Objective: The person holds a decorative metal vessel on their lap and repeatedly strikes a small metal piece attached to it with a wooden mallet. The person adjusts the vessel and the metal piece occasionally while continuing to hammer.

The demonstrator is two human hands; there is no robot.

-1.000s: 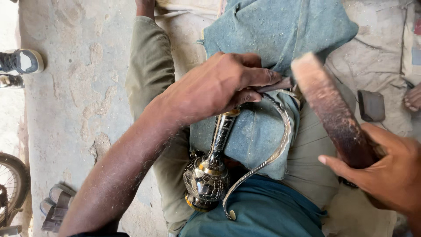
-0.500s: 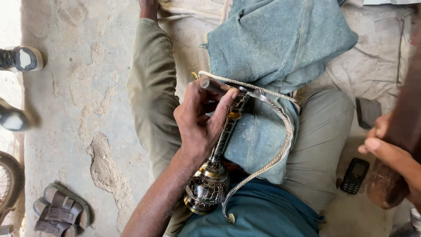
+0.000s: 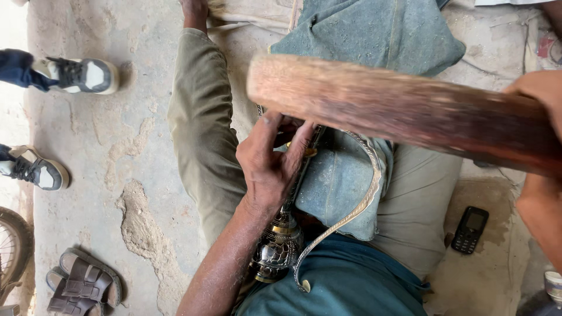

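Note:
I sit on the ground with a grey-blue cloth (image 3: 342, 187) over my lap. On it lies an ornate dark metal hilt (image 3: 278, 248) with brass rings and a thin curved guard (image 3: 357, 210). My left hand (image 3: 272, 167) grips the shaft of this hilt, fingers curled over its upper part. My right hand (image 3: 541, 208) holds a long brown wooden block (image 3: 380, 108), raised level across the view above the left hand and the cloth. The block hides the far end of the metal piece.
A small black phone (image 3: 470, 229) lies on the ground by my right thigh. Brown sandals (image 3: 82, 284) and a wheel's rim (image 3: 9, 251) are at lower left. Another person's two sneakers (image 3: 82, 75) stand at the left on the concrete floor.
The wooden block has swung from the right edge to lie across the middle, above my lap. My left hand slid a little lower on the hilt's shaft.

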